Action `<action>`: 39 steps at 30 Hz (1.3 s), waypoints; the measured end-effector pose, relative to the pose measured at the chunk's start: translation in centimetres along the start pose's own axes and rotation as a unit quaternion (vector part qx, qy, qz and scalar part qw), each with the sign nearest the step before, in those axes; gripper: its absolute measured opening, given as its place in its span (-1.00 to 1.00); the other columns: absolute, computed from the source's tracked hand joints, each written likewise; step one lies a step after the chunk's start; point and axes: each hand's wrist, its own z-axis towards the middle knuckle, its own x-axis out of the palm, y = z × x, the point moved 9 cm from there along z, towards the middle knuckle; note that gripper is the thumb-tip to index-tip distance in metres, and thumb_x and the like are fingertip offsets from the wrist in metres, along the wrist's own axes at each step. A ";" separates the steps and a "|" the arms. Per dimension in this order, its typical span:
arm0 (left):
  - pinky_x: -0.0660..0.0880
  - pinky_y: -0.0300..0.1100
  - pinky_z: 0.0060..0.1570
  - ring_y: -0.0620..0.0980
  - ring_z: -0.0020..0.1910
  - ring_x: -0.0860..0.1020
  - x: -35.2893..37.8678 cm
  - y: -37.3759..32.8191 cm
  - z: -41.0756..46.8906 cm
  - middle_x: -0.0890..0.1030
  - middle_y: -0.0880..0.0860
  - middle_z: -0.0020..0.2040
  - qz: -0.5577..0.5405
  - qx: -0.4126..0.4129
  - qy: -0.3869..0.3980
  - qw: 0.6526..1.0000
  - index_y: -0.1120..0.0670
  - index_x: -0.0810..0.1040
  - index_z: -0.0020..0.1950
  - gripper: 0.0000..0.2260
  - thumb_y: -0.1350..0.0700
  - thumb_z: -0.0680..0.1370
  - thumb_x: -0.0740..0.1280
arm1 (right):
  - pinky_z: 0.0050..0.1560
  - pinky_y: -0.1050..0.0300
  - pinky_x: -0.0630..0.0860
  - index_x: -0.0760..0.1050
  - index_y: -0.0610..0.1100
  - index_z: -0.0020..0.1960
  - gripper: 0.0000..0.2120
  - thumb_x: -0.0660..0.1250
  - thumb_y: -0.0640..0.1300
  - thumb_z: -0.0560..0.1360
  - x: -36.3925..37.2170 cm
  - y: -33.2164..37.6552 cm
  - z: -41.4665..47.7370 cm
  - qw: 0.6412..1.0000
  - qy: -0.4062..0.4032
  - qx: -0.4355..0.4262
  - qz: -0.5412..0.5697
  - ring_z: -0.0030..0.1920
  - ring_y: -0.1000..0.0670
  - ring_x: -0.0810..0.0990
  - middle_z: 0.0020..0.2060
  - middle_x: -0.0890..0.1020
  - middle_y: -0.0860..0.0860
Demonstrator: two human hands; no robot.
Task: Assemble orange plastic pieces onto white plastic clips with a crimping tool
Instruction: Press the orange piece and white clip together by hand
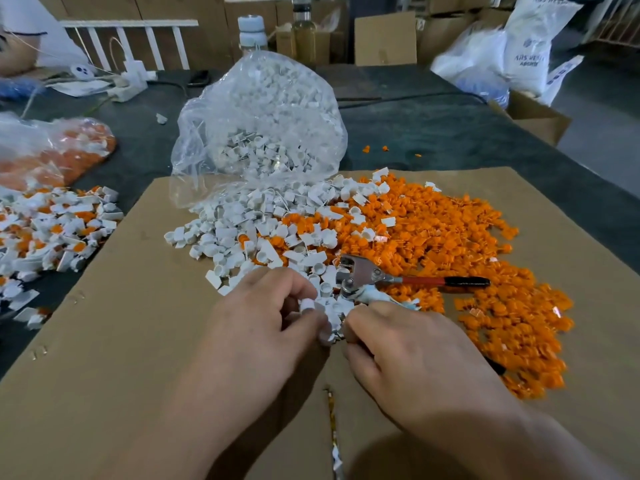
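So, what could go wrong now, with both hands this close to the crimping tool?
1. The left hand pinches a white clip right beside the head of the crimping tool, whose handle the right hand seems to grip; a fingertip could get nipped.
2. The open bag spills white clips into the orange pieces, so a wrong grab is likely.

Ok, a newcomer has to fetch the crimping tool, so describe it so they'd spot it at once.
Start at the big brown cardboard sheet on the dark table, then find where the white clips meet the orange pile. The crimping tool is there, held by the right hand: the only metal thing, with a red, black-tipped handle.
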 end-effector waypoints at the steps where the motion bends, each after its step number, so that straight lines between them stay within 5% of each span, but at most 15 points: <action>1: 0.35 -0.51 -0.19 -0.28 -0.11 0.48 -0.2 -0.1 -0.1 0.51 -0.25 -0.12 -0.028 -0.002 -0.010 1.000 -0.18 0.56 -0.15 -0.91 -0.11 0.40 0.41 | -0.26 0.09 0.24 0.17 0.09 -0.09 -0.85 0.08 0.06 0.64 0.0 -0.1 0.0 1.000 -0.005 0.001 0.006 -0.19 0.01 0.37 -0.16 0.35 0.10; 5: 0.47 -0.32 -0.28 -0.19 -0.29 0.55 0.4 0.4 -0.1 0.59 -0.17 -0.25 -0.120 -0.025 0.007 0.992 -0.26 0.59 -0.05 -0.87 -0.07 0.46 0.46 | -0.22 0.11 0.33 0.26 0.10 -0.08 -0.88 0.16 0.04 0.61 -0.6 -0.2 -0.2 0.997 -0.042 0.000 0.064 -0.16 0.05 0.41 -0.16 0.43 0.12; 7: 0.60 0.00 -0.23 -0.11 -0.31 0.61 1.0 0.7 -0.2 0.65 -0.12 -0.26 -0.180 -0.039 0.023 0.983 -0.22 0.61 0.00 -0.88 -0.06 0.49 0.47 | -0.29 0.19 0.39 0.38 0.11 -0.07 -0.94 0.22 0.06 0.56 -1.8 -0.5 -0.4 0.986 -0.100 0.007 0.130 -0.18 0.07 0.47 -0.22 0.47 0.14; 10: 0.63 0.19 -0.16 0.00 -0.25 0.66 1.7 0.2 -0.6 0.70 -0.04 -0.22 -0.233 -0.034 0.044 0.971 -0.11 0.62 -0.01 -0.80 -0.13 0.42 0.43 | -0.38 0.21 0.46 0.51 0.17 -0.05 -0.96 0.33 0.06 0.51 -3.2 -1.8 -0.8 0.937 -0.170 0.045 0.301 -0.32 0.08 0.51 -0.25 0.55 0.10; 13: 0.59 0.39 -0.09 0.14 -0.25 0.63 2.6 0.3 -0.9 0.68 0.09 -0.25 -0.339 -0.057 0.068 0.937 -0.01 0.62 -0.03 -0.78 -0.07 0.39 0.45 | -0.49 0.21 0.44 0.59 0.18 -0.04 -0.88 0.40 -0.04 0.48 -2.6 -1.9 -0.9 0.871 -0.141 0.053 0.468 -0.49 0.05 0.47 -0.40 0.58 0.01; 17: 0.58 -0.01 -0.29 -0.02 -0.29 0.65 2.3 -0.4 -0.8 0.69 0.01 -0.24 -0.305 -0.011 0.077 0.949 -0.17 0.65 0.06 -0.72 -0.20 0.40 0.39 | -0.49 0.19 0.45 0.64 0.11 -0.04 -0.86 0.40 -0.04 0.41 -1.6 -2.5 -0.4 0.808 -0.105 0.072 0.575 -0.52 0.03 0.49 -0.50 0.57 -0.06; 22: 0.59 0.03 -0.32 0.07 -0.32 0.66 2.1 -0.5 -0.7 0.62 0.08 -0.30 -0.346 -0.035 0.037 0.937 -0.25 0.62 0.04 -0.70 -0.16 0.33 0.51 | -0.49 0.19 0.45 0.65 0.06 -0.04 -0.86 0.39 -0.10 0.42 -1.4 -2.8 0.0 0.777 -0.091 0.074 0.619 -0.54 -0.02 0.50 -0.46 0.60 -0.11; 26: 0.51 -0.24 -0.47 -0.02 -0.46 0.63 1.1 -0.9 -0.5 0.61 0.13 -0.37 -0.343 -0.026 -0.002 0.939 -0.19 0.59 -0.11 -0.73 -0.17 0.27 0.56 | -0.52 0.16 0.44 0.63 0.02 -0.06 -0.87 0.39 -0.14 0.42 -1.0 -2.7 0.3 0.743 -0.067 0.076 0.662 -0.55 -0.07 0.48 -0.46 0.59 -0.14; 30: 0.53 -0.20 -0.44 0.00 -0.36 0.66 0.8 -1.1 -0.7 0.64 0.02 -0.33 -0.328 -0.002 -0.020 0.944 -0.17 0.62 -0.10 -0.84 -0.07 0.37 0.53 | -0.53 0.18 0.44 0.63 -0.03 -0.10 -0.90 0.40 -0.19 0.42 -0.3 -2.4 0.4 0.698 -0.027 0.078 0.711 -0.52 -0.05 0.49 -0.44 0.57 -0.16; 35: 0.61 0.09 -0.38 -0.01 -0.27 0.66 -0.1 -1.9 -1.3 0.65 -0.09 -0.22 -0.238 0.053 -0.058 0.968 -0.26 0.56 0.00 -0.79 -0.24 0.40 0.35 | -0.52 0.20 0.47 0.64 -0.06 -0.11 -0.89 0.39 -0.23 0.42 -0.2 -2.2 0.6 0.671 -0.019 0.074 0.737 -0.49 -0.01 0.55 -0.41 0.60 -0.12; 39: 0.51 -0.34 -0.33 -0.23 -0.21 0.62 -1.1 -3.6 -1.9 0.61 -0.28 -0.12 -0.115 0.120 -0.104 0.981 -0.29 0.47 0.03 -0.87 -0.20 0.50 0.25 | -0.44 0.17 0.50 0.63 -0.11 -0.06 -0.91 0.39 -0.20 0.44 0.2 -2.4 0.6 0.687 -0.017 0.081 0.722 -0.42 -0.05 0.57 -0.37 0.61 -0.18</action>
